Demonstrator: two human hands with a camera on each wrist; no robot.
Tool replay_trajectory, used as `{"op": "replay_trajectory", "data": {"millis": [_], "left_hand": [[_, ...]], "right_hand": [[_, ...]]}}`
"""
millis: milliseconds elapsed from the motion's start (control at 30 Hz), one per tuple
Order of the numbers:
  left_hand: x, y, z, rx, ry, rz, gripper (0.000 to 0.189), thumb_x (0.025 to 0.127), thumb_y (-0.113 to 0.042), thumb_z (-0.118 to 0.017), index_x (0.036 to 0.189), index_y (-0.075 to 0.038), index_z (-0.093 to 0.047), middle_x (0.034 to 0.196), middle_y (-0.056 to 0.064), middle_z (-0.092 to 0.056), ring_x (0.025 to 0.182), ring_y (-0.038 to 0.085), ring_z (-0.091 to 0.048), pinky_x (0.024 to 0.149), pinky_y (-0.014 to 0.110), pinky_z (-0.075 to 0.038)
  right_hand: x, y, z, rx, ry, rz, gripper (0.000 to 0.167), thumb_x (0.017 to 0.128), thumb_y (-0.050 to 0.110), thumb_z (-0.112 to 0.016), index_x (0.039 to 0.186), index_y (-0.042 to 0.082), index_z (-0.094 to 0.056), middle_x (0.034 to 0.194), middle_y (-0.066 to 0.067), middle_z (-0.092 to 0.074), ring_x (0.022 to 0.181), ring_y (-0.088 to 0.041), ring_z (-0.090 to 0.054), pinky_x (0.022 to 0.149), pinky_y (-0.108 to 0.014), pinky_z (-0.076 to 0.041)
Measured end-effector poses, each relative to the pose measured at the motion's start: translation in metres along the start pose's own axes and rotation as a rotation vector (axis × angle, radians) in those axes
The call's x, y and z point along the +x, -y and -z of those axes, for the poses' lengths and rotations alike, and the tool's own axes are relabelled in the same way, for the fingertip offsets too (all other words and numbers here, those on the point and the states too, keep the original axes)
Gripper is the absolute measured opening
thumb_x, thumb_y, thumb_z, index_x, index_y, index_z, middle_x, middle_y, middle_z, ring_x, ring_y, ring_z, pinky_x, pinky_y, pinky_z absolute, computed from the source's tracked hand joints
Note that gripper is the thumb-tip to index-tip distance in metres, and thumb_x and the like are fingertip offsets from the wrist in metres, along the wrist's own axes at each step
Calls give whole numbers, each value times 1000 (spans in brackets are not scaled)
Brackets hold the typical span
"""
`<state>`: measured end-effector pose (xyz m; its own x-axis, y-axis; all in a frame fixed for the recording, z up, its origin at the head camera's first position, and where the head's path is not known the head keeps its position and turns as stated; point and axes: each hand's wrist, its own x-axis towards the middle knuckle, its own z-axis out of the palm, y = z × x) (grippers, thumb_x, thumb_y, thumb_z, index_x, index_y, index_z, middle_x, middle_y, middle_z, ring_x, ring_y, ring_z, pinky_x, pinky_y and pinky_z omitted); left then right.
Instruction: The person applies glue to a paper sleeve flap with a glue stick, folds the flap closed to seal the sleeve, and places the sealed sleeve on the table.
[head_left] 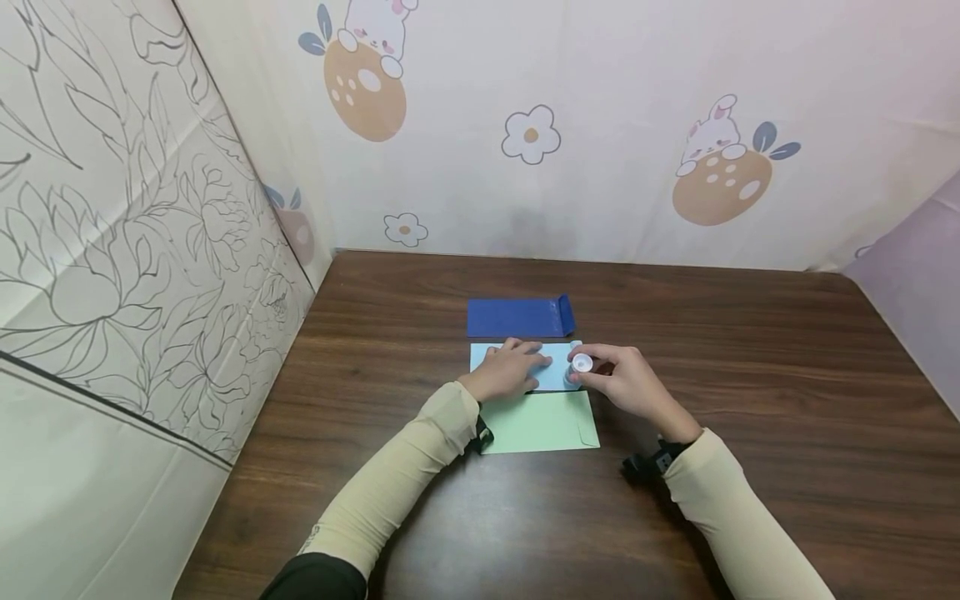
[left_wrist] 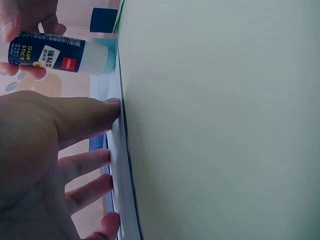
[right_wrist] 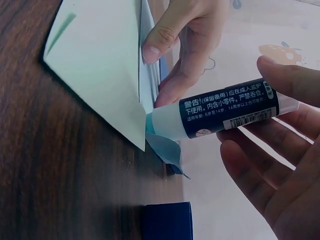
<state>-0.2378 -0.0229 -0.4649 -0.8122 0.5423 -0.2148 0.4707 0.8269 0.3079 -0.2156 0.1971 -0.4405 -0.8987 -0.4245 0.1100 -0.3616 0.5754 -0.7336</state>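
Observation:
My left hand [head_left: 510, 371] rests on the light blue envelope [head_left: 556, 377], its fingers spread and pressing the paper against the table. In my right hand [head_left: 630, 383] is a glue stick [right_wrist: 227, 112] with a dark label, gripped between thumb and fingers near its base. The right wrist view shows the stick's glue end down against the light blue envelope's flap [right_wrist: 167, 147], which stands partly raised at the right end. My left thumb and fingertips touch the envelope in the left wrist view, a short way from the glue stick [left_wrist: 55, 52].
Nearer to me, a pale green envelope [head_left: 543, 427] lies along the light blue one. Beyond it is a dark blue envelope [head_left: 513, 318] with its flap at the right. All lie on a brown wooden table [head_left: 787, 400] against a patterned wall covering [head_left: 600, 167].

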Motion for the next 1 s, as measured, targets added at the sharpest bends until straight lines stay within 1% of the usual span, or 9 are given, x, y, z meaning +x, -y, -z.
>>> {"op": "replay_trajectory", "data": {"millis": [100, 233, 400, 600, 867, 1000], "left_hand": [[0, 1, -1, -4, -3, -3, 45, 101, -30, -52, 145, -29, -46, 160, -1, -30, 145, 26, -29, 106, 51, -34], [1, 2, -2, -5, -8, -10, 44, 101, -30, -52, 145, -29, -47, 160, -1, -30, 144, 26, -30, 106, 51, -34], [1, 3, -2, -5, -11, -15, 44, 101, -30, -53, 144, -29, -48, 160, -1, -31, 144, 26, -30, 105, 50, -35], [2, 2, -2, -4, -11, -12, 44, 101, -30, -53, 144, -29, -48, 159, -1, -31, 143, 25, -31, 104, 49, -36], [3, 2, -3, -2, -15, -6, 43, 100, -30, -54, 143, -29, -49, 158, -2, -33, 143, 24, -31, 103, 50, -36], [3, 2, -3, -3, -15, -9, 43, 100, -30, -54, 143, -29, -49, 158, -1, -33, 143, 25, -31, 103, 49, -36]], "right_hand": [[-2, 0, 1, 4, 5, -13, 30, 88, 17, -73, 114, 3, -70, 97, -13, -72, 76, -19, -62, 66, -24, -52], [-4, 1, 2, 11, -5, -19, 31, 88, 18, -73, 115, 4, -69, 99, -12, -72, 78, -17, -64, 67, -23, -53], [-5, 0, 3, 24, -22, -6, 32, 89, 18, -72, 116, 3, -68, 100, -11, -72, 81, -18, -65, 69, -23, -54], [-6, 0, 3, 22, -36, -12, 34, 89, 19, -72, 118, 2, -67, 100, -12, -72, 80, -18, -64, 68, -22, -53], [-7, 0, 3, 29, -40, -46, 34, 89, 21, -72, 119, 4, -67, 102, -14, -71, 82, -20, -63, 70, -21, -52], [-8, -1, 3, 48, -45, -58, 35, 89, 20, -72, 120, 3, -66, 104, -16, -70, 81, -20, -62, 69, -21, -52]]}}
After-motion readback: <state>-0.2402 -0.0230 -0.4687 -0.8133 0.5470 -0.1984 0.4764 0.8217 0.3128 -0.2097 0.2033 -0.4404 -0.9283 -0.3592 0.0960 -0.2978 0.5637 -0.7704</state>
